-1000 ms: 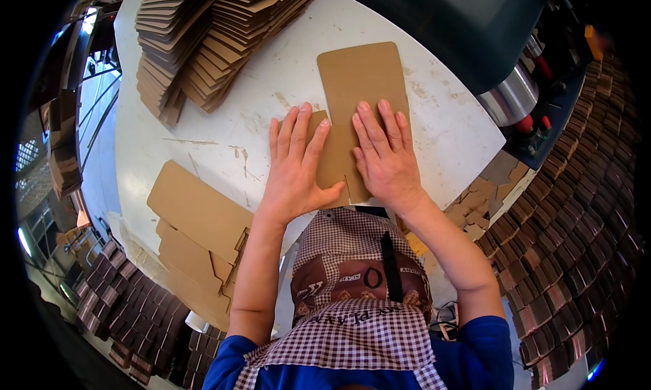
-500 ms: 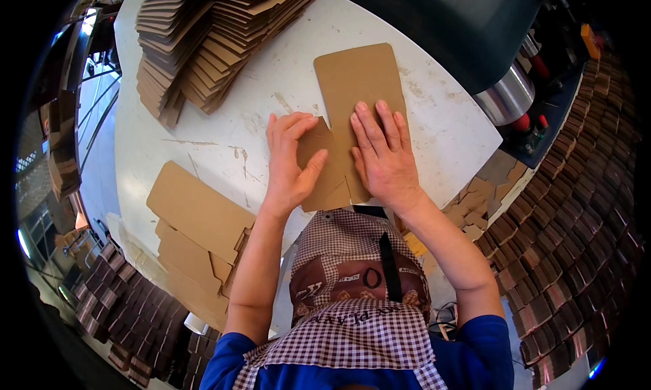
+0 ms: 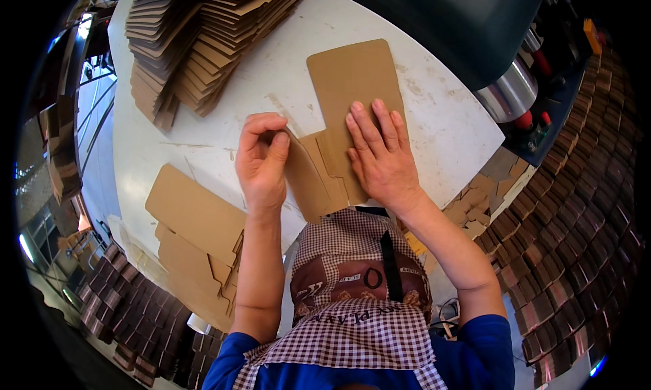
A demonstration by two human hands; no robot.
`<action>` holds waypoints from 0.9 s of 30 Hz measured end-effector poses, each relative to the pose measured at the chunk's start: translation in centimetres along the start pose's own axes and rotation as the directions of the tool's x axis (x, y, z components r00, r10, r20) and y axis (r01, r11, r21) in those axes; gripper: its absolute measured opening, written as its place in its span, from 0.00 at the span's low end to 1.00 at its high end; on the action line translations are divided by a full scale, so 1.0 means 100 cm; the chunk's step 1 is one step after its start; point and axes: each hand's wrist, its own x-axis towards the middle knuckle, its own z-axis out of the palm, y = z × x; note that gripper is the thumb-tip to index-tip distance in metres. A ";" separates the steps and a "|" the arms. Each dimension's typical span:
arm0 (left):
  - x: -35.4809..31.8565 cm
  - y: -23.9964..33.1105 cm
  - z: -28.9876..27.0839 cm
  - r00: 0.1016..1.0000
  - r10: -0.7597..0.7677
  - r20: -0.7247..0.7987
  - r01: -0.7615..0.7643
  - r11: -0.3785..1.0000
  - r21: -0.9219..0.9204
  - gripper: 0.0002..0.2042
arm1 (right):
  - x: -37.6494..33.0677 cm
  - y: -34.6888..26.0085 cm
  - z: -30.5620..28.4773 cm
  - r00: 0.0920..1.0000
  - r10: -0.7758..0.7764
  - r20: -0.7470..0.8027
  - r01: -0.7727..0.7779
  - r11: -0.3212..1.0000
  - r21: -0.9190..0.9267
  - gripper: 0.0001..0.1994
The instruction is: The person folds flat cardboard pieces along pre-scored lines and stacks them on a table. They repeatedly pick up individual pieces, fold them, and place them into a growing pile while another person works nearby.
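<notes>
A brown die-cut cardboard blank [image 3: 351, 71] lies near the front edge of the white table [image 3: 251, 85]. My right hand [image 3: 385, 161] rests flat on it, fingers slightly apart, pressing its right side. At the blank's lower left, a side flap [image 3: 304, 176] stands partly raised, with slots and fold lines beside it. My left hand [image 3: 262, 163] pinches the flap's upper corner between thumb and curled fingers, lifting it leftward.
Folded cardboard pieces [image 3: 217, 44] fan out in a stack at the far left. More flat blanks [image 3: 196, 214] lie at the near left. A dark machine with a metal roller [image 3: 508, 92] stands at the far right. Many bundled cardboard pieces [image 3: 563, 241] line the right side.
My left hand has moved left, swinging the flap open away from the blank's middle and uncovering the slots there. My right hand has stayed in place.
</notes>
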 end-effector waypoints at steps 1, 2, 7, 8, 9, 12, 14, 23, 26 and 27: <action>0.001 0.004 -0.001 0.999 -0.004 0.051 0.002 0.999 0.051 0.09 | 0.000 0.000 -0.001 1.000 0.008 0.002 -0.008 1.000 -0.003 0.28; 0.001 0.003 0.000 0.997 -0.002 0.078 -0.009 0.989 0.145 0.09 | 0.001 0.000 -0.002 1.000 0.004 0.006 -0.004 1.000 -0.001 0.28; 0.006 -0.009 0.007 0.993 0.053 0.104 -0.093 0.897 0.432 0.08 | 0.000 -0.001 -0.001 1.000 0.002 0.019 -0.002 1.000 0.006 0.27; 0.008 -0.011 0.008 0.993 0.069 0.100 -0.107 0.883 0.457 0.08 | 0.001 -0.001 -0.002 1.000 0.003 0.025 -0.003 1.000 0.007 0.27; 0.009 -0.012 0.009 0.990 0.081 0.114 -0.127 0.861 0.493 0.09 | 0.001 -0.001 -0.003 1.000 0.004 0.030 -0.004 1.000 0.009 0.27; 0.013 -0.015 0.011 0.980 0.123 0.157 -0.192 0.792 0.580 0.09 | 0.000 0.000 -0.003 0.999 0.003 0.040 -0.004 1.000 0.016 0.27; 0.014 -0.016 0.011 0.970 0.159 0.184 -0.240 0.750 0.617 0.10 | 0.001 0.000 -0.003 0.999 0.003 0.043 -0.004 1.000 0.017 0.27; 0.014 -0.021 0.016 0.937 0.234 0.261 -0.349 0.558 0.753 0.08 | 0.000 -0.001 -0.003 0.999 0.002 0.050 -0.003 1.000 0.023 0.27; 0.011 -0.019 0.019 0.913 0.299 0.279 -0.389 0.423 0.818 0.07 | 0.000 0.000 -0.002 0.999 0.001 0.049 -0.003 1.000 0.031 0.27; 0.006 -0.022 0.015 0.928 0.242 0.284 -0.366 0.435 0.823 0.08 | 0.000 0.000 -0.002 0.999 0.003 0.047 -0.004 0.999 0.034 0.27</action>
